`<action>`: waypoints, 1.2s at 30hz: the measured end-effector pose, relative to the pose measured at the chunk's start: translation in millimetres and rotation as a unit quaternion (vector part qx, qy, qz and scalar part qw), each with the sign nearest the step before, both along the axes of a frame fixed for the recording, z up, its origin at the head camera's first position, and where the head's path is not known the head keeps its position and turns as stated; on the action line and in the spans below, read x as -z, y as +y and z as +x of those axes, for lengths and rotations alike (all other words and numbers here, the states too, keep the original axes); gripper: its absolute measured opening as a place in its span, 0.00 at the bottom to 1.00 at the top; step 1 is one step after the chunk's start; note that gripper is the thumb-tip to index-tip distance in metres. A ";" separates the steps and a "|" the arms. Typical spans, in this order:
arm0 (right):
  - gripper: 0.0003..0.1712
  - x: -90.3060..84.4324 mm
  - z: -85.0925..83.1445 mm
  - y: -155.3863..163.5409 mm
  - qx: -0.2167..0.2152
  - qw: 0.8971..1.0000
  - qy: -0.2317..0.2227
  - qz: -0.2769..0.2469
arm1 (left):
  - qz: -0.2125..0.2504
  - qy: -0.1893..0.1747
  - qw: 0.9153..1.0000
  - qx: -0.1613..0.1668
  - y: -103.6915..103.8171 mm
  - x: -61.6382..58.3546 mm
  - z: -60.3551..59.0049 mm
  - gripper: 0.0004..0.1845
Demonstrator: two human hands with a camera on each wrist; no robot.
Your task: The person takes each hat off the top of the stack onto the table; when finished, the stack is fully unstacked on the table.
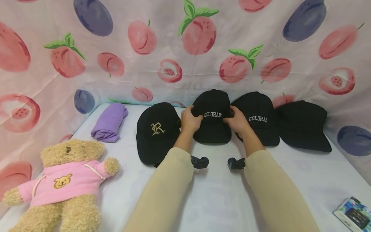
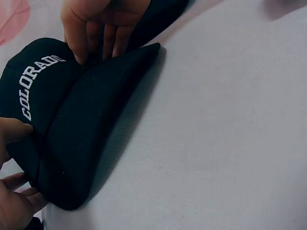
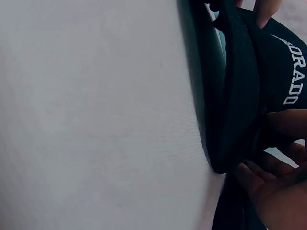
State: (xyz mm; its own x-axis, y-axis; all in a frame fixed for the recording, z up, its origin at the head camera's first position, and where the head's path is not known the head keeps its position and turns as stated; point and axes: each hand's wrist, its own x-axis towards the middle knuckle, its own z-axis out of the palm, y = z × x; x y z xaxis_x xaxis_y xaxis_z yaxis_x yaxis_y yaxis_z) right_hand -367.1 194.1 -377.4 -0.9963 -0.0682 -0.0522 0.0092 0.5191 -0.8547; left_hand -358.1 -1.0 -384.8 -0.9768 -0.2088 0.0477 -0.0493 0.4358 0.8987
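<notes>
**Mia:** What are the two hands doing?

**Ben:** Both hold the black cloth cap with white COLORADO letters. The left hand grips its left side, fingers curled round the edge. The right hand grips its right side the same way.

**Mia:** Where is that cap?

**Ben:** It sits on the white surface, in the middle of a row of caps near the back. On its left is a black cap with a gold letter R. On its right is a second black COLORADO cap, touching it. Past that is a plain black cap.

**Mia:** What do the wrist cameras show that the head camera does not?

**Ben:** The left wrist view shows the curved brim up close, resting on the surface, with fingers pinching at the far side. The right wrist view shows the brim edge-on and the right hand's fingers tucked under the cap.

**Mia:** And only the head view?

**Ben:** A tan teddy bear in a pink hoodie, a folded purple cloth, the peach-print curtain, and a small printed box at the right corner.
</notes>
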 end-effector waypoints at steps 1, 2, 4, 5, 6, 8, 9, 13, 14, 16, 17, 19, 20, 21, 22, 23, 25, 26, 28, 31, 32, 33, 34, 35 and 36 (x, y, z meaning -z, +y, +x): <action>0.42 -0.1 -0.2 -0.4 0.002 1.000 0.001 0.000 | 0.000 0.001 1.000 0.001 0.1 0.2 0.4 0.31; 0.42 -0.3 -0.3 -0.8 0.005 1.000 0.003 0.002 | 0.002 0.001 1.000 0.002 0.3 0.4 0.8 0.31; 0.43 -1.3 -0.9 -2.1 0.013 1.000 0.010 0.011 | 0.003 0.001 1.000 0.003 0.5 0.5 1.2 0.31; 0.43 -2.1 -1.3 -2.8 0.017 1.000 0.014 0.014 | 0.004 0.002 1.000 0.002 0.7 0.4 1.3 0.31; 0.43 -2.9 -1.6 -3.5 0.021 0.999 0.020 0.018 | 0.004 0.002 1.000 0.002 0.9 0.5 1.3 0.31; 0.44 -3.9 -2.7 -5.0 0.027 0.999 0.029 0.026 | 0.004 0.003 1.000 0.001 1.1 0.8 1.0 0.31; 0.44 -4.5 -3.3 -5.6 0.028 0.999 0.032 0.030 | 0.004 0.003 1.000 0.001 1.3 1.0 0.9 0.31; 0.45 -5.1 -5.4 -6.9 0.027 0.999 0.032 0.027 | 0.005 0.001 1.000 0.008 2.0 0.8 1.5 0.32; 0.45 -5.0 -5.8 -7.1 0.026 0.999 0.029 0.023 | 0.004 0.000 1.000 0.010 2.1 0.8 1.7 0.32; 0.46 -4.4 -6.1 -7.2 0.025 0.999 0.025 0.010 | 0.002 -0.002 1.000 0.017 2.3 0.8 1.8 0.33; 0.46 -4.0 -6.1 -7.2 0.024 0.999 0.022 0.004 | 0.001 -0.003 1.000 0.020 2.3 0.9 1.7 0.33; 0.47 -3.1 -5.8 -7.0 0.024 1.000 0.018 -0.005 | -0.002 -0.003 1.000 0.023 2.2 1.6 1.2 0.33; 0.47 -2.7 -5.5 -7.0 0.023 1.000 0.017 -0.008 | -0.005 -0.004 1.000 0.024 2.1 2.1 0.7 0.33; 0.47 -2.2 -5.2 -6.9 0.022 1.000 0.015 -0.012 | -0.007 -0.005 1.000 0.025 1.9 2.7 0.4 0.34; 0.47 -1.8 -4.6 -6.9 0.022 1.000 0.013 -0.014 | -0.010 -0.007 1.000 0.027 1.6 2.9 0.5 0.34; 0.47 -1.4 -4.1 -6.8 0.022 1.000 0.013 -0.016 | -0.014 -0.009 0.999 0.028 1.4 3.2 0.6 0.34; 0.46 -0.6 -3.1 -6.9 0.025 0.999 0.014 -0.020 | -0.022 -0.015 0.999 0.031 0.8 3.5 0.9 0.35; 0.46 -0.3 -2.6 -6.9 0.026 0.999 0.016 -0.022 | -0.026 -0.017 0.999 0.033 0.5 3.5 0.9 0.35; 0.46 0.0 -1.3 -7.0 0.032 0.999 0.023 -0.026 | -0.035 -0.019 0.999 0.037 -0.2 2.9 0.7 0.35; 0.45 -0.3 1.0 -7.3 0.041 0.998 0.033 -0.031 | -0.045 -0.020 0.998 0.042 -1.3 1.8 0.3 0.36; 0.45 -0.6 1.9 -7.6 0.044 0.998 0.036 -0.033 | -0.047 -0.020 0.998 0.043 -1.7 1.4 0.3 0.36; 0.45 -0.7 2.5 -7.8 0.048 0.998 0.038 -0.033 | -0.049 -0.021 0.998 0.044 -2.1 1.1 0.3 0.36; 0.45 -1.0 3.4 -8.3 0.051 0.997 0.040 -0.035 | -0.049 -0.021 0.998 0.044 -2.5 0.9 0.5 0.36; 0.45 -1.3 4.4 -8.9 0.053 0.997 0.041 -0.037 | -0.049 -0.022 0.998 0.044 -2.9 0.8 0.7 0.36; 0.45 -1.3 5.4 -9.5 0.055 0.997 0.041 -0.040 | -0.048 -0.022 0.998 0.044 -3.3 0.6 1.0 0.36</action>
